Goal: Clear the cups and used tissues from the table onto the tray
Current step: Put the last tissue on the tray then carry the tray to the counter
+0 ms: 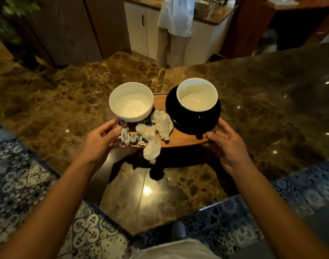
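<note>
tray: i see the wooden tray (180,139) in mid-frame over the brown marble table (262,101), a dark shadow on the stone right under it; i read it as lifted off the table, though i cannot be sure.
left hand: my left hand (102,139) grips the tray's left end, thumb on top, fingers curled under the edge. it also touches a small crumpled tissue (124,135) that lies at that end of the tray.
right hand: my right hand (227,141) grips the tray's right end, thumb lying on the top edge, fingers wrapped below.
white cup: a white cup (131,101) stands upright on the tray's left part, just above the left hand's thumb. it looks empty.
dark cup: a cup with a black outside and white inside (197,95) stands upright on a black saucer (188,118) on the tray's right part, just inward of the right hand.
used tissues: a heap of crumpled tissues (160,124) lies on the tray between the two cups, midway between both hands. one tissue (151,149) hangs over the tray's near edge.
foil: crumpled silver foil (136,140) lies at the tray's near edge, just right of the left hand.
beyond the tray: a person in light clothes (174,25) stands at a counter on the far side of the table.
near the tray: blue patterned floor tiles (29,184) show below the table's near edge.
</note>
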`<state>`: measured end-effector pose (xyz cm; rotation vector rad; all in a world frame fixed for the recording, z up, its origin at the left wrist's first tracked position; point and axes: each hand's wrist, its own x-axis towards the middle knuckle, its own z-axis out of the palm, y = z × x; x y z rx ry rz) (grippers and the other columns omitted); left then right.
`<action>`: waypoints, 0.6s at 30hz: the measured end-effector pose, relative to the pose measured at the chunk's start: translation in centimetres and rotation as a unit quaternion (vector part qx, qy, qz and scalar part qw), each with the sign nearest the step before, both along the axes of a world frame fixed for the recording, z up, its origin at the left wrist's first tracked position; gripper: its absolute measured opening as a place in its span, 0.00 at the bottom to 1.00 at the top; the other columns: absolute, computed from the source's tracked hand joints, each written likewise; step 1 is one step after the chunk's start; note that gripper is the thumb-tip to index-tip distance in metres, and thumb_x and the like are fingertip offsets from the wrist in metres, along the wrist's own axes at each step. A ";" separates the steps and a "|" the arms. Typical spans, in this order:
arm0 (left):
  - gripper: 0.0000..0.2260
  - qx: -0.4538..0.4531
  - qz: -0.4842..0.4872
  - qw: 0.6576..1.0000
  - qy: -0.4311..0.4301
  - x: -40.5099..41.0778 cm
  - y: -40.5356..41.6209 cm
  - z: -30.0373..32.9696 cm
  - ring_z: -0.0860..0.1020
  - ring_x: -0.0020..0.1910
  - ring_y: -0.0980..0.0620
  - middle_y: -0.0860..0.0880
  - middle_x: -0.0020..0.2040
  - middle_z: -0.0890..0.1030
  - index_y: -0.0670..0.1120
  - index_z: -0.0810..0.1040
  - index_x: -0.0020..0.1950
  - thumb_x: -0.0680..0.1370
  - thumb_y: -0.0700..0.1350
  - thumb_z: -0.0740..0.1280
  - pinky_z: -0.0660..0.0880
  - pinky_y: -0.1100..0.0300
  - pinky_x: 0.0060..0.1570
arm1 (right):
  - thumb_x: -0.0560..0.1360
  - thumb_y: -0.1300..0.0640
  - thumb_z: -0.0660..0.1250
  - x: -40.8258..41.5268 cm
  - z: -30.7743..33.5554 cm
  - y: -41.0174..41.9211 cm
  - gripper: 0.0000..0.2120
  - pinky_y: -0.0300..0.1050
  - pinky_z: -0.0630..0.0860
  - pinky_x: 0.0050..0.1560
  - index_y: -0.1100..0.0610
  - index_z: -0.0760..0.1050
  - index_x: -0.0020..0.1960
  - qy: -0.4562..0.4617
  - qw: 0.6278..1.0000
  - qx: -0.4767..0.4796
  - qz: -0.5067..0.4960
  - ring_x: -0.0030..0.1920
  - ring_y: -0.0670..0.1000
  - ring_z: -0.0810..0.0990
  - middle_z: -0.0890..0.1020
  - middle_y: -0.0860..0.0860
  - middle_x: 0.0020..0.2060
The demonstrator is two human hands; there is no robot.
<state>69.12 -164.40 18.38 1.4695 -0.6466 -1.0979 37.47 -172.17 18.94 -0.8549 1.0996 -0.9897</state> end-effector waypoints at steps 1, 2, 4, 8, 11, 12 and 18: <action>0.13 0.002 0.001 1.000 0.002 0.1 -0.8 -0.5 0.85 0.38 0.57 0.51 0.45 0.87 0.49 0.75 0.63 0.82 0.34 0.63 0.83 0.62 0.37 | 0.77 0.72 0.66 0.1 -0.2 -0.7 0.33 0.42 0.83 0.42 0.55 0.64 0.78 -0.006 1.000 0.005 0.002 0.48 0.50 0.87 0.88 0.50 0.50; 0.13 0.004 0.001 1.000 0.003 0.2 -1.5 -0.9 0.86 0.39 0.57 0.53 0.44 0.88 0.49 0.76 0.62 0.82 0.34 0.63 0.83 0.62 0.38 | 0.77 0.72 0.66 0.2 -0.5 -1.5 0.33 0.43 0.83 0.43 0.55 0.63 0.78 -0.011 1.000 0.009 0.003 0.48 0.50 0.87 0.88 0.50 0.49; 0.15 0.016 -0.003 1.000 0.003 0.5 -3.1 -1.7 0.86 0.40 0.55 0.53 0.46 0.88 0.47 0.74 0.67 0.82 0.35 0.64 0.83 0.61 0.38 | 0.77 0.73 0.66 0.4 -1.1 -3.1 0.34 0.43 0.84 0.43 0.55 0.62 0.79 -0.014 1.000 0.017 0.003 0.48 0.51 0.87 0.88 0.49 0.48; 0.20 0.057 -0.019 0.998 -0.014 1.2 -5.7 -3.4 0.86 0.39 0.52 0.43 0.58 0.83 0.43 0.71 0.75 0.83 0.35 0.64 0.84 0.58 0.39 | 0.76 0.71 0.68 1.3 -2.8 -5.3 0.35 0.44 0.84 0.43 0.55 0.62 0.79 0.003 0.999 0.031 -0.010 0.49 0.53 0.87 0.87 0.51 0.52; 0.22 0.078 -0.026 0.996 -0.015 1.7 -7.1 -4.1 0.85 0.37 0.51 0.43 0.55 0.82 0.41 0.68 0.77 0.83 0.35 0.64 0.84 0.58 0.40 | 0.77 0.71 0.67 2.2 -4.3 -6.2 0.34 0.44 0.84 0.44 0.54 0.63 0.79 0.010 0.999 0.042 -0.018 0.53 0.55 0.87 0.85 0.56 0.57; 0.22 0.083 -0.028 0.996 -0.013 1.7 -7.5 -4.1 0.85 0.37 0.50 0.44 0.53 0.82 0.41 0.68 0.78 0.83 0.35 0.64 0.84 0.58 0.38 | 0.78 0.71 0.67 2.4 -4.7 -6.5 0.34 0.45 0.84 0.44 0.54 0.62 0.79 0.014 0.999 0.046 -0.017 0.54 0.55 0.86 0.85 0.56 0.59; 0.22 0.120 -0.032 0.992 -0.023 2.8 -8.1 -5.4 0.84 0.40 0.47 0.42 0.55 0.80 0.42 0.70 0.76 0.82 0.36 0.66 0.84 0.57 0.32 | 0.78 0.71 0.66 3.2 -6.0 -7.2 0.32 0.47 0.85 0.47 0.52 0.65 0.78 0.038 0.996 0.076 -0.019 0.53 0.54 0.87 0.84 0.56 0.59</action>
